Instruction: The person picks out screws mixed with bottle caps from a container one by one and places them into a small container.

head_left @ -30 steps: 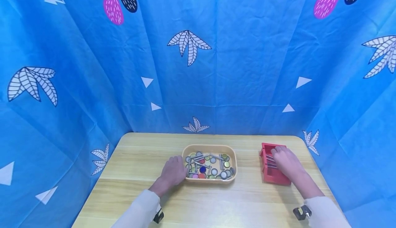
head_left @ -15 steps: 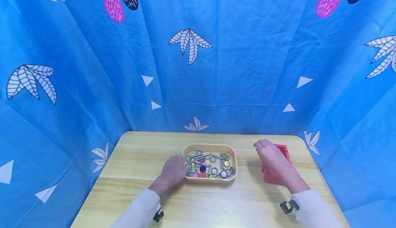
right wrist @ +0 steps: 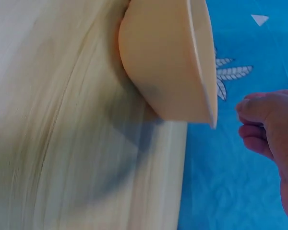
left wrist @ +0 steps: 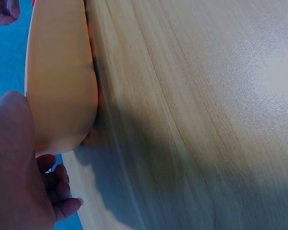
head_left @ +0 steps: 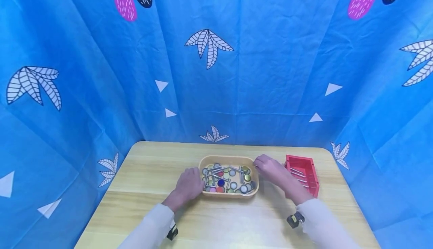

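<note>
Gripping the left end of the pale orange tray (head_left: 230, 195), the left hand (head_left: 189, 184) has its thumb at the rim and its fingers curled outside. The right hand (head_left: 270, 168) hovers just beside the tray's opposite end, fingers bent inward and thumb drawn in against them. Between the hands, the tray holds silvery bolts (head_left: 235, 169) and round caps (head_left: 221, 182), one deep blue. To its right, a red box (head_left: 308, 169) holds more bolts (head_left: 297, 171). Both rest on the desk (head_left: 159, 162) before a blue curtain (head_left: 257, 91).

Pale-orange tub (head_left: 224, 195), bolts (head_left: 241, 177), caps (head_left: 221, 183) inside
</note>
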`<state>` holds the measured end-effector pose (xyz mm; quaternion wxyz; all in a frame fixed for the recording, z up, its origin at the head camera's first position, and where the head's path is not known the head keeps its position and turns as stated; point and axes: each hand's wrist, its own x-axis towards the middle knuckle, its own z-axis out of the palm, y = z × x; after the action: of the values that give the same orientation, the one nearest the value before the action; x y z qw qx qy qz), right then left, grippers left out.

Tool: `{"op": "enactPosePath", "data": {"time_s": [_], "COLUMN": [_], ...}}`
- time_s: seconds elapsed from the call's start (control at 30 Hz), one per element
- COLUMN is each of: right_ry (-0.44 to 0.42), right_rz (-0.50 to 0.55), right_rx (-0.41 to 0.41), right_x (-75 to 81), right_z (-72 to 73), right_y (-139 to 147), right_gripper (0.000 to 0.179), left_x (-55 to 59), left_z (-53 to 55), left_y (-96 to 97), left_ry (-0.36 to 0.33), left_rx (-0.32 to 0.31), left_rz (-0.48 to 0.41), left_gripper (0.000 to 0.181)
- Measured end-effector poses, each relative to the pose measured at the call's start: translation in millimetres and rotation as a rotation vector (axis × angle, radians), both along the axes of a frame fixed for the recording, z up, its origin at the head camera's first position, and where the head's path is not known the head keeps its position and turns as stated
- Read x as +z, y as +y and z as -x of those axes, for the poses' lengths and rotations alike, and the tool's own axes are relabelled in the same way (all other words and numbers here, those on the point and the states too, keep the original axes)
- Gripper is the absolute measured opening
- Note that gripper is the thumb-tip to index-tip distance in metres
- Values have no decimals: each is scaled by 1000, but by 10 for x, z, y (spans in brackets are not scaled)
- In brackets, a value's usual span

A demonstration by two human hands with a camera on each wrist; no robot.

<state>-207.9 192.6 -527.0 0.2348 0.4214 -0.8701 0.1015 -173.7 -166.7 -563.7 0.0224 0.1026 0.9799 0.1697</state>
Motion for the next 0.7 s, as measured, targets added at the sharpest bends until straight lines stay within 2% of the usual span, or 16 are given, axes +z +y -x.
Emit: {"op": "enactPosePath", "data": {"time_s": [0.4, 0.57, 0.7], "right_ry": [-24, -2, 6], "right_rz": [-79, -133, -227], "right_rx": [161, 187, 190], "right_x": [-167, -225, -249], "right_z": [55, 51, 44], "right_y": [-508, -681, -786], "right_gripper": [11, 7, 10], "left_x": [3, 6, -8], "left_z": [9, 11, 22], "left_y": [-12, -9, -6], "left_ry": [-13, -15, -17], "left_rx": [-4, -2, 6], "left_rz": [14, 5, -12], "left_gripper": [28, 29, 26]}}
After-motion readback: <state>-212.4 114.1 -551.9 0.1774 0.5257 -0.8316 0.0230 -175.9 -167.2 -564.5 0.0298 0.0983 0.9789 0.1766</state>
